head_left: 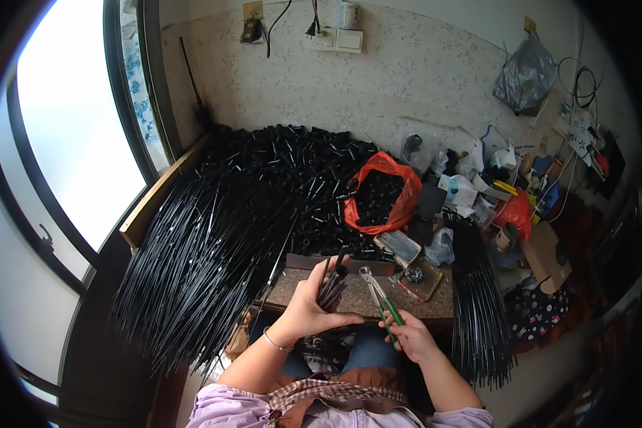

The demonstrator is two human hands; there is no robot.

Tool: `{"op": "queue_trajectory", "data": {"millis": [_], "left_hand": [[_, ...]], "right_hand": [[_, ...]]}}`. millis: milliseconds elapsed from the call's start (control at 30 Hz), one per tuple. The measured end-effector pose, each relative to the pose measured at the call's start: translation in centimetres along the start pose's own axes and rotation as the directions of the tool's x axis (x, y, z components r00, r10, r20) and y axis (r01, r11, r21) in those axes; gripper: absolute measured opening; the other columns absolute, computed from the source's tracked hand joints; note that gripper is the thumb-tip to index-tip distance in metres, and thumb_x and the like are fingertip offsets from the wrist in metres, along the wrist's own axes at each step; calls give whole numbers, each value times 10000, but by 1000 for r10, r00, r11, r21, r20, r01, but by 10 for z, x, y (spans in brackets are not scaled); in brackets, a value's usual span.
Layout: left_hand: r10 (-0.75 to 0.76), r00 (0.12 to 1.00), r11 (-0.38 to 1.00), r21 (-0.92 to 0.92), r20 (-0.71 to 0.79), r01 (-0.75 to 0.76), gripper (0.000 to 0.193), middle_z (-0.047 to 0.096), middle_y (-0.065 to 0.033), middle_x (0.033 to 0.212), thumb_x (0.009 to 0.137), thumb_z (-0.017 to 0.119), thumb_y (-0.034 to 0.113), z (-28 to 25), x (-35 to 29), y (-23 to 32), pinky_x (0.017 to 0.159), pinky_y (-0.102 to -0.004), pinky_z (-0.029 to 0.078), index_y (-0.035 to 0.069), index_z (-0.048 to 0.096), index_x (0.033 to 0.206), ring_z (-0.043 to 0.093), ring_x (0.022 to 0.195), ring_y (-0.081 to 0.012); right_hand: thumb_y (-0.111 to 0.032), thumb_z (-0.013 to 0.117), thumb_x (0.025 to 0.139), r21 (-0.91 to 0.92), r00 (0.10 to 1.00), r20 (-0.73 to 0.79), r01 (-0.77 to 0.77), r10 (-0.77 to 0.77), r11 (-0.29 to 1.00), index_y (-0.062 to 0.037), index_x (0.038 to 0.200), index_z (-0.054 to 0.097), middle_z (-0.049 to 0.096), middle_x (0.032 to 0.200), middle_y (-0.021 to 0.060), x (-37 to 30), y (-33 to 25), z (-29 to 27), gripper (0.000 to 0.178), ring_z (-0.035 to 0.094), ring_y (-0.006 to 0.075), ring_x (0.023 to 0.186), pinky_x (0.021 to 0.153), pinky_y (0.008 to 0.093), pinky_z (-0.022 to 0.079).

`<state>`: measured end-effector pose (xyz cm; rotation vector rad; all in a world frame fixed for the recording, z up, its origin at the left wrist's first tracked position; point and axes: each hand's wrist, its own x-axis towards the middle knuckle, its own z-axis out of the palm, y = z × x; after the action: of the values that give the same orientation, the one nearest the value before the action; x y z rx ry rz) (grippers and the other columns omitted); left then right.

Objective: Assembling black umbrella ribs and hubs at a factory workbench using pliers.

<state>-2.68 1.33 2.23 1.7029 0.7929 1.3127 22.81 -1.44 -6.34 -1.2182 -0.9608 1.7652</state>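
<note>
My left hand [314, 308] is raised over the near edge of the work table, its thumb stretched out to the right. Its fingers are curled round a few black tubular parts [333, 285], one showing a round hollow end; blur hides how many. To its right, my right hand [412, 335] grips a pair of pincers [378, 292] by the green handles. The metal head of the pincers points up and away from me, apart from the black parts. A big heap of short black tubular pieces [299, 164] covers the table beyond my hands.
Long thin black rods [200, 250] lie in a thick pile at left, overhanging the front; another bundle [480, 307] hangs at right. A red plastic bag [411, 187] of black pieces stands open. Clutter and a cardboard box [547, 253] sit right, below a hanging grey bag [526, 73].
</note>
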Motion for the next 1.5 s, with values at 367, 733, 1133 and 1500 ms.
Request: {"op": "queue_trajectory", "data": {"millis": [367, 733, 1133, 1500], "left_hand": [[52, 978, 998, -25, -204, -58, 801, 606, -52, 992, 473, 887, 220, -17, 2, 13, 802, -244, 441, -7, 488, 1130, 550, 888, -89], [93, 993, 978, -182, -71, -104, 766, 504, 38, 688, 428, 878, 403, -15, 3, 17, 540, -187, 368, 15, 539, 996, 433, 601, -43], [148, 985, 972, -168, -94, -162, 786, 474, 55, 636, 381, 861, 469, -28, 7, 19, 495, -174, 317, 9, 545, 934, 415, 564, -19], [201, 971, 970, -115, -128, -216, 697, 509, 27, 674, 444, 877, 398, -37, 9, 19, 516, -198, 359, 11, 535, 912, 434, 608, -33]], "right_hand": [[-158, 726, 513, -819, 396, 573, 318, -718, -478, -59, 671, 616, 546, 938, 27, -79, -85, 78, 217, 475, 303, 971, 823, 430, 343], [-340, 594, 827, 456, 618, 784, -519, -51, 723, -3, 838, 521, 605, 738, 191, -52, 7, 53, 345, 607, 241, 562, 466, 298, 485], [-96, 642, 782, -17, 781, 594, -230, 195, 973, 29, 943, 559, 601, 709, 151, -57, -39, 56, 220, 592, 236, 560, 524, 299, 479], [-9, 562, 773, -635, 869, 319, 492, -378, 595, 40, 1038, 488, 581, 745, 150, -56, -62, 80, 279, 562, 239, 570, 545, 313, 474]]}}
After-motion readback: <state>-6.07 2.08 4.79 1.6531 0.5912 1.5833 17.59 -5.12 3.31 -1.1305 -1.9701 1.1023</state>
